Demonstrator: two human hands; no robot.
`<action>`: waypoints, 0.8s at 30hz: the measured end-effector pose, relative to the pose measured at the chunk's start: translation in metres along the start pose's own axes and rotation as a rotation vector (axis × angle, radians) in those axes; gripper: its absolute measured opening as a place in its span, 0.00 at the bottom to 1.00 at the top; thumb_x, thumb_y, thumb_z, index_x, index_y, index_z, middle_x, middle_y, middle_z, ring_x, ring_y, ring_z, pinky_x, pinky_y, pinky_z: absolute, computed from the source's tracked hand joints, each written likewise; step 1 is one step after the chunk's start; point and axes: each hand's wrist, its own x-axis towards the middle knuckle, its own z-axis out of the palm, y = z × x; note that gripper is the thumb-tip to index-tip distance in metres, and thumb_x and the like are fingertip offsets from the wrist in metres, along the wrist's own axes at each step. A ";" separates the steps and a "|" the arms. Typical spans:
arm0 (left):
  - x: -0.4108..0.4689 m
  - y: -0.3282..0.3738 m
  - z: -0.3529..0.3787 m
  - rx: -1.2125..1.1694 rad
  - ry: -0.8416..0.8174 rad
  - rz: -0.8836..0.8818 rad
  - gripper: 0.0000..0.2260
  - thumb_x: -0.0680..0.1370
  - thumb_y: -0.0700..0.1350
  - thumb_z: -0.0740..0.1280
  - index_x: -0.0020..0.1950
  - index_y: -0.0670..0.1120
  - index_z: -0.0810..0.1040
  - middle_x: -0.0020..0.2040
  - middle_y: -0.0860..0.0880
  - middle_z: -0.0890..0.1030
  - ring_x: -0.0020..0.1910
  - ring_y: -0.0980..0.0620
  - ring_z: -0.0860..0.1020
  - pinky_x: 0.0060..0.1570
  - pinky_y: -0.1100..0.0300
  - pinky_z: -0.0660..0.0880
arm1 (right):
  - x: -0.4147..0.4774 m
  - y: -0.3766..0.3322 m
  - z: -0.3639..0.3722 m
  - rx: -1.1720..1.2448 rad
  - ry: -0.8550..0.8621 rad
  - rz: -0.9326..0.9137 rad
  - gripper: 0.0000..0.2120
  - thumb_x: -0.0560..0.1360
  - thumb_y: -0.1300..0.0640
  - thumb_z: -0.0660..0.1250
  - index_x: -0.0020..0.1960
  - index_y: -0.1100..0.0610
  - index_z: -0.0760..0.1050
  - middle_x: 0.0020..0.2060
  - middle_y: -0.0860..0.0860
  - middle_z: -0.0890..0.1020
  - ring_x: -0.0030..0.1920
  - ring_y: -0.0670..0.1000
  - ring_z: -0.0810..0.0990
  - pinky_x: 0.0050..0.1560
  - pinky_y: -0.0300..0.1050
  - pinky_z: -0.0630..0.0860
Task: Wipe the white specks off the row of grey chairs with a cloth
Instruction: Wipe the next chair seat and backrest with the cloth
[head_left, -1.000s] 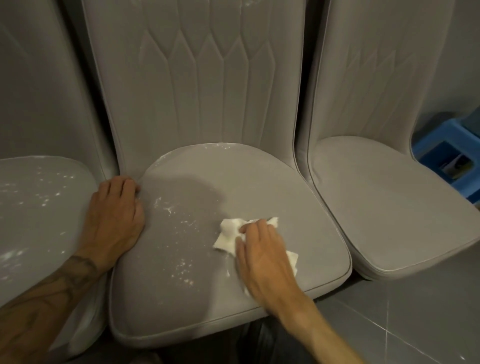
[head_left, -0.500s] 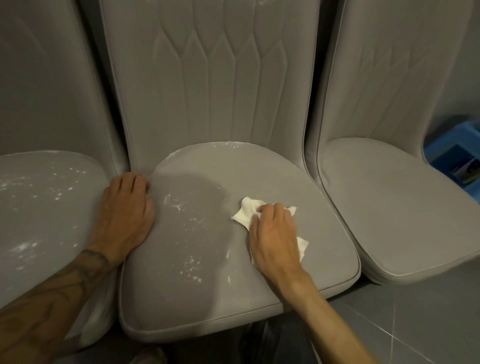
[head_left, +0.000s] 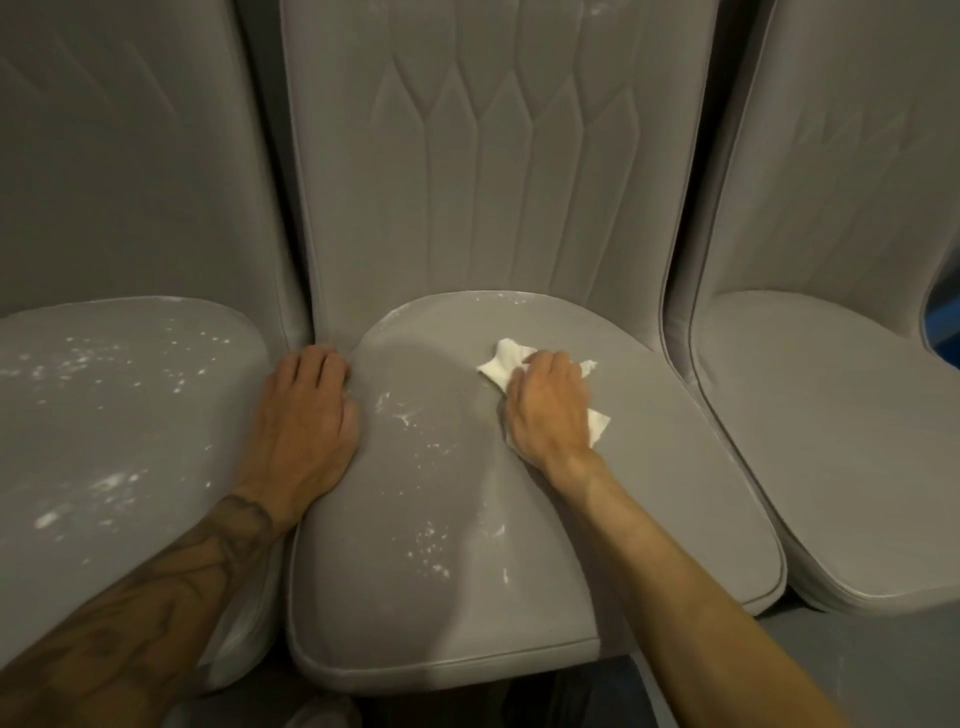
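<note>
Covering most of the white cloth, my right hand grips it near the back edge of the middle seat; left hand lies flat, fingers together.

Grey floor fills the lower corner, to the right of the right hand and closer to the viewer. A sliver of a blue object shows at the frame's edge, far to that hand's right; it cannot be identified. A dark shape lies in shadow below, nearer than the left hand.
</note>
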 end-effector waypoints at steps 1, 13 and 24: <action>0.000 -0.001 0.000 -0.006 -0.004 0.000 0.11 0.76 0.42 0.56 0.52 0.39 0.74 0.54 0.38 0.76 0.50 0.38 0.72 0.49 0.41 0.72 | -0.005 -0.009 0.006 0.059 -0.006 -0.078 0.13 0.83 0.55 0.53 0.58 0.62 0.71 0.55 0.61 0.75 0.53 0.61 0.72 0.56 0.55 0.65; -0.003 -0.001 0.000 -0.025 -0.019 -0.022 0.13 0.77 0.44 0.55 0.54 0.39 0.75 0.55 0.39 0.76 0.51 0.39 0.73 0.50 0.42 0.73 | 0.019 -0.027 0.017 0.191 -0.056 -0.210 0.15 0.83 0.54 0.54 0.61 0.63 0.71 0.57 0.61 0.75 0.56 0.62 0.72 0.60 0.56 0.67; -0.001 -0.002 -0.001 -0.030 -0.029 -0.032 0.13 0.77 0.44 0.55 0.54 0.41 0.75 0.57 0.40 0.77 0.52 0.40 0.73 0.52 0.43 0.73 | 0.046 -0.019 0.017 0.142 -0.043 -0.165 0.15 0.84 0.55 0.54 0.63 0.63 0.71 0.58 0.61 0.74 0.57 0.62 0.72 0.62 0.56 0.66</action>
